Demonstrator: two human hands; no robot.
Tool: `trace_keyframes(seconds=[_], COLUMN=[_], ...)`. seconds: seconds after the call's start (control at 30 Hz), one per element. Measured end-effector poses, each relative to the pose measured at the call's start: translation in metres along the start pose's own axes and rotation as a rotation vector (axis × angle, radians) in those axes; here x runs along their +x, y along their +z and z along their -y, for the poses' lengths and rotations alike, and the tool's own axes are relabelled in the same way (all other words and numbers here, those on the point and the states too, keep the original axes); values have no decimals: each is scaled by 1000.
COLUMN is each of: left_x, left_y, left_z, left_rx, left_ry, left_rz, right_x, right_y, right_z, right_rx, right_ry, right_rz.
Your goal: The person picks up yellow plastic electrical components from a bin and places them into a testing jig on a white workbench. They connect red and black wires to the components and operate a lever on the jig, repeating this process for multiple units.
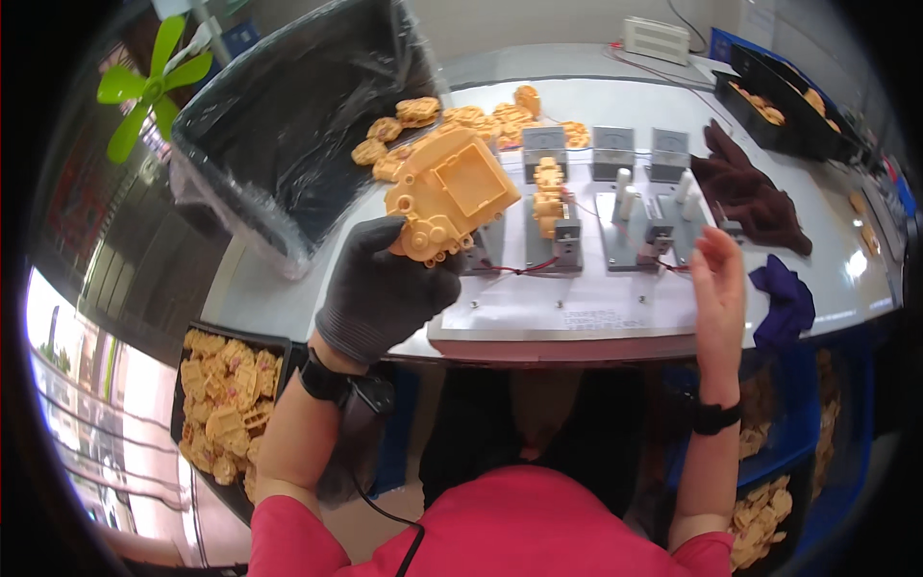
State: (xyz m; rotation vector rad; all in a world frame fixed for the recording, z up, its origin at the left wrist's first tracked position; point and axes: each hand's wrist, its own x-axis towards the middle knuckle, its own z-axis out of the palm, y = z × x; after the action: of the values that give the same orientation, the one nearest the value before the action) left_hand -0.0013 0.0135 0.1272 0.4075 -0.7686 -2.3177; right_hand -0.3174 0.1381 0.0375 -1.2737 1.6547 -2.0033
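My left hand (385, 288), in a black glove, is closed on a yellow-orange molded plastic housing (452, 197) and holds it up above the table's near side. The housing shows a square recess and several round bosses. My right hand (719, 288) is bare and raised at the right of the test fixture (615, 245), its fingers loosely bent and apart, with nothing visible in them. The fixture has grey metal blocks, white posts (625, 197) and red wires. A smaller yellow-orange part (548, 197) sits on the fixture's left station, behind the housing.
Several yellow-orange parts (505, 120) lie at the back of the table. A large plastic-lined black bin (298, 106) stands at the left, near a green fan (154, 89). A dark cloth (755, 192) and a purple cloth (784, 298) lie right. Another parts bin (231, 404) is lower left.
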Motion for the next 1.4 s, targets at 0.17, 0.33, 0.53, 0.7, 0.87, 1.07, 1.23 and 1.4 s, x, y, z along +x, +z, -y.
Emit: trace_keyframes(seconds=[0.17,0.33,0.53,0.7,0.87,1.07,1.23,1.4], left_x=[30,42,52,68,80,103,131,187], left_y=[21,32,-6,59,74,82,89,89], left_z=[20,28,15,13,8,7,-3,3], left_rx=[-67,93,954,809,947,1112,1109,1939], left_ry=[-247,-141,294,49,-20,-6,-93,262], left_rz=[112,22,179,60,32,103,53,150], right_x=[0,-4,-3,-3,-4,-5,-4,-2], right_y=[12,10,8,-3,0,-3,-2,-4], right_z=[-13,-11,-5,-7,-5,-4,-4,-5], right_rx=[49,102,124,135,97,106,95,73], right_ry=[8,21,3,-4,-55,-64,-101,-129], right_rz=[176,194,248,260,251,235,247,230])
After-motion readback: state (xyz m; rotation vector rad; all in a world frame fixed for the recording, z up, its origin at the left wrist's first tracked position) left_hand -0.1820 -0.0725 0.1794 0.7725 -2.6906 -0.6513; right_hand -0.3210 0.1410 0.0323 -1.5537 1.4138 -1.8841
